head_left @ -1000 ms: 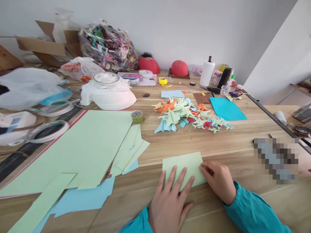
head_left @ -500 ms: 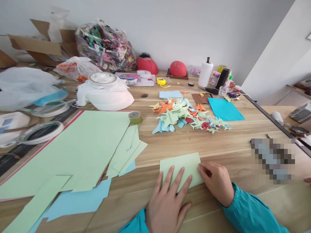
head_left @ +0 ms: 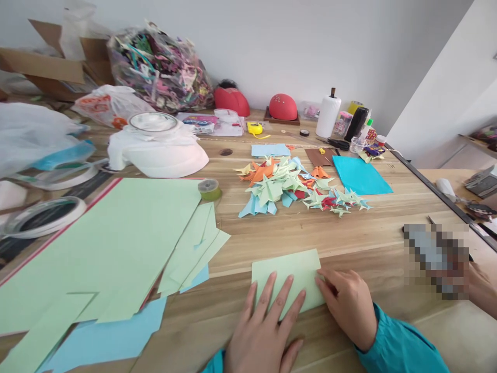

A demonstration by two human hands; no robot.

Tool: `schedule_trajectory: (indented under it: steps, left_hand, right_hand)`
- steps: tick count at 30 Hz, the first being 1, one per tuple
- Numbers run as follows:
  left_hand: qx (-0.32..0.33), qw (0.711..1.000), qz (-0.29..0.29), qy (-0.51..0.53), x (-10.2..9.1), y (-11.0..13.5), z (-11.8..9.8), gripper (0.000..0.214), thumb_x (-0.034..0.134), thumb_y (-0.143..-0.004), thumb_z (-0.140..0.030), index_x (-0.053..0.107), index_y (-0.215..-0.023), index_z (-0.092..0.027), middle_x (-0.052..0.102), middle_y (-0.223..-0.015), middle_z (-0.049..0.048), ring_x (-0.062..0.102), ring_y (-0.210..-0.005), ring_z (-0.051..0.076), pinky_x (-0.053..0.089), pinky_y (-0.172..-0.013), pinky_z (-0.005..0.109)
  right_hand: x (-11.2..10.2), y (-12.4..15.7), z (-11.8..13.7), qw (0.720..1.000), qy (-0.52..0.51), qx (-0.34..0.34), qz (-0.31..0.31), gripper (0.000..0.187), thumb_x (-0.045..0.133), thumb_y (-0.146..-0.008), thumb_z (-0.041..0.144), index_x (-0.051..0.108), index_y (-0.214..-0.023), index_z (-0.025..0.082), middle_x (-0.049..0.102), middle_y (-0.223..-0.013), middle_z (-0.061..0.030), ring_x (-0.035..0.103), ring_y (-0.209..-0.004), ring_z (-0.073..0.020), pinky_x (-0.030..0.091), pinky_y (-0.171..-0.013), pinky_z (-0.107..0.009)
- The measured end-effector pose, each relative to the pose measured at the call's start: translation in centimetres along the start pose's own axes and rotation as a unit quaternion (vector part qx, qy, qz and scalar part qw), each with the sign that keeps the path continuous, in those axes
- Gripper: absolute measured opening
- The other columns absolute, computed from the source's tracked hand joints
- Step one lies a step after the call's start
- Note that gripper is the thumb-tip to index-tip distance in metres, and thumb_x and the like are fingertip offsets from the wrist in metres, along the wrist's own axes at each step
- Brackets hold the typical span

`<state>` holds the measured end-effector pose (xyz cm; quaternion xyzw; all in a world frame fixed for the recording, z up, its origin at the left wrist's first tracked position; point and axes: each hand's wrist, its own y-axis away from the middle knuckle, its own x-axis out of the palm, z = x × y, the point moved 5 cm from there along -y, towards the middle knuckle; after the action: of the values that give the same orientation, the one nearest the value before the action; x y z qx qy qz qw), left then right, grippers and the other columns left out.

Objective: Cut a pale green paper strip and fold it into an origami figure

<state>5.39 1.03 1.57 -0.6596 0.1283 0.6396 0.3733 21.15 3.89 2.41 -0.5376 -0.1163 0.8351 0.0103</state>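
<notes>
Right grip point(head_left: 348, 306) pinches the right edge of pale green paper point(head_left: 301, 269); left grip point(head_left: 262, 334) lies spread flat over it on the bench point(head_left: 361, 238).

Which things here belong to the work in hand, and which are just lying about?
In the work:
- small green sheet, under the left hand, right hand at its edge
- probably the folded paper pile, partly the same green

Apparently lying about:
- yellow tape measure
- tall white container
- cardboard box
</notes>
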Motion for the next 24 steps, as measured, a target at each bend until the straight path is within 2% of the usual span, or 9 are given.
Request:
schedule_trajectory:
  steps: [3, 9, 14, 19, 24]
  left_hand:
    - [0.011, 1.000, 0.001, 0.005, 0.4, 0.1, 0.0, 0.058, 0.050, -0.076, -0.040, 0.037, -0.131, -0.030, 0.039, -0.137, 0.0042, 0.028, -0.126, 0.033, 0.007, -0.103, 0.052]
    - [-0.007, 1.000, 0.014, 0.022, 1.3, 0.6, 0.2, 0.059, 0.052, -0.073, -0.043, 0.039, -0.129, -0.034, 0.037, -0.139, 0.0002, 0.024, -0.128, 0.035, 0.007, -0.103, 0.054]
    - [0.018, 1.000, 0.025, 0.006, 1.4, 0.7, 0.2, 0.063, 0.055, -0.071, -0.045, 0.037, -0.130, -0.033, 0.037, -0.139, 0.0015, 0.023, -0.128, 0.037, 0.004, -0.104, 0.055]
    - [0.024, 1.000, 0.003, 0.006, 1.1, 0.6, 0.2, 0.063, 0.050, -0.073, -0.056, 0.038, -0.130, -0.033, 0.038, -0.138, 0.0027, 0.023, -0.128, 0.035, 0.001, -0.104, 0.056]
    - [0.023, 0.999, -0.030, -0.008, 1.2, 0.8, 0.0, 0.054, 0.049, -0.078, -0.049, 0.040, -0.129, -0.033, 0.039, -0.137, 0.0033, 0.027, -0.127, 0.035, 0.008, -0.104, 0.056]
  right_hand:
    - [-0.2, 0.1, 0.3, 1.000, 0.014, -0.007, -0.016, 0.021, 0.046, -0.086, 0.025, 0.066, -0.088, 0.021, 0.066, -0.062, -0.0008, 0.057, -0.056, -0.0133, 0.032, -0.060, -0.024]
    - [-0.5, 0.2, 0.5, 0.999, 0.025, -0.017, -0.038, 0.027, 0.040, -0.089, 0.026, 0.066, -0.088, 0.020, 0.069, -0.068, -0.0031, 0.060, -0.060, -0.0135, 0.035, -0.062, -0.024]
    - [-0.5, 0.4, 0.5, 0.999, 0.026, -0.019, -0.042, 0.030, 0.038, -0.090, 0.027, 0.067, -0.088, 0.019, 0.069, -0.069, -0.0045, 0.062, -0.060, -0.0135, 0.039, -0.065, -0.024]
    - [-0.3, 0.9, 0.0, 0.996, 0.043, -0.055, -0.053, 0.031, 0.037, -0.090, 0.029, 0.067, -0.089, 0.019, 0.070, -0.072, -0.0052, 0.062, -0.059, -0.0141, 0.043, -0.065, -0.025]
    - [0.4, 1.3, -1.2, 0.996, 0.040, -0.080, -0.028, 0.026, 0.042, -0.088, 0.029, 0.066, -0.094, 0.020, 0.070, -0.077, -0.0030, 0.063, -0.062, -0.0124, 0.044, -0.064, -0.023]
